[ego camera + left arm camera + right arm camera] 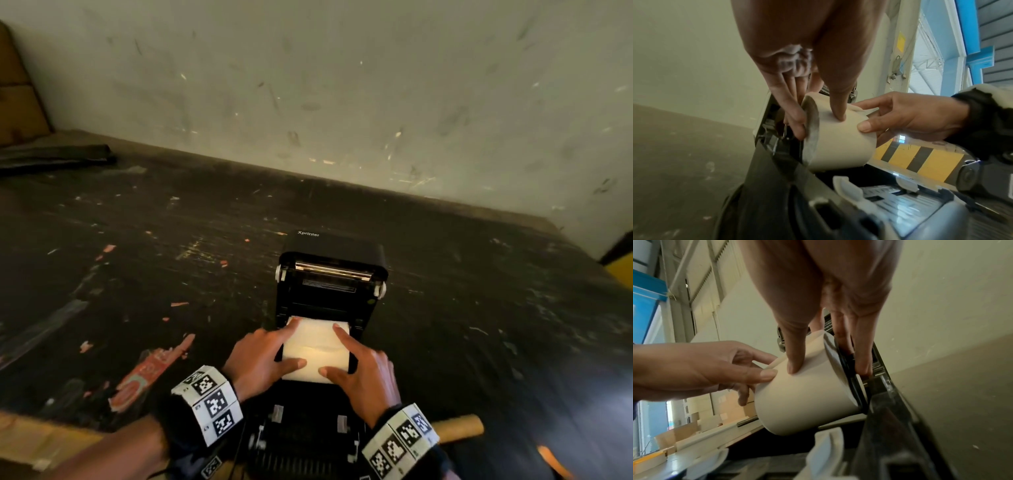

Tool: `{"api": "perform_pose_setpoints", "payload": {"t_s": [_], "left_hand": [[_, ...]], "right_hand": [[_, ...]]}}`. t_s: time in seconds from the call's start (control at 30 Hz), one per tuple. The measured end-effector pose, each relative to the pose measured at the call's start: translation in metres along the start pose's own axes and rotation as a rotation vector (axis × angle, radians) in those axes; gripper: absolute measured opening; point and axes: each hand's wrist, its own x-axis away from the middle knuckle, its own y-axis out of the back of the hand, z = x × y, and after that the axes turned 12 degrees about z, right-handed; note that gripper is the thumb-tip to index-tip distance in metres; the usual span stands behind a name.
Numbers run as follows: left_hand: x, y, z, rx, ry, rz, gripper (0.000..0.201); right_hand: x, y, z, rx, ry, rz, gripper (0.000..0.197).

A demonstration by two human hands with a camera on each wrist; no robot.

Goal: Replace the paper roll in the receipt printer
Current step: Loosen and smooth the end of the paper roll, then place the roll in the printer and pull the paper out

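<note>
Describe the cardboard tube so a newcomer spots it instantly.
Start at the open black printer on the dark table. Just behind the right hand and its marker wristband, a bare brown tube lies on the table. Unlike the white roll both hands hold, it carries no paper.

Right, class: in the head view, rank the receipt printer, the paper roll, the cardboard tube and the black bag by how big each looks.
1. receipt printer, largest
2. black bag, far off and cut by the frame edge, so its place is unsure
3. paper roll, partly covered by both hands
4. cardboard tube, smallest showing, partly hidden behind the wrist
</note>
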Motion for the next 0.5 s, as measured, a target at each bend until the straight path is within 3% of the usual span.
{"api": "perform_pose_setpoints", "payload": {"t_s": [0.17,0.5], "left_hand": [[-0.005,-0.005,0.006,0.096,-0.047,-0.082,0.076],[0.003,-0.011,0.012,0.133,-0.064,-0.066,0.078]], "right_hand": [[-0.002,0.001,0.002,0.016,-0.028,0.019,0.074],[0.004,-0.001,0.005,0.065,-0.061,0.038,0.073]]}}
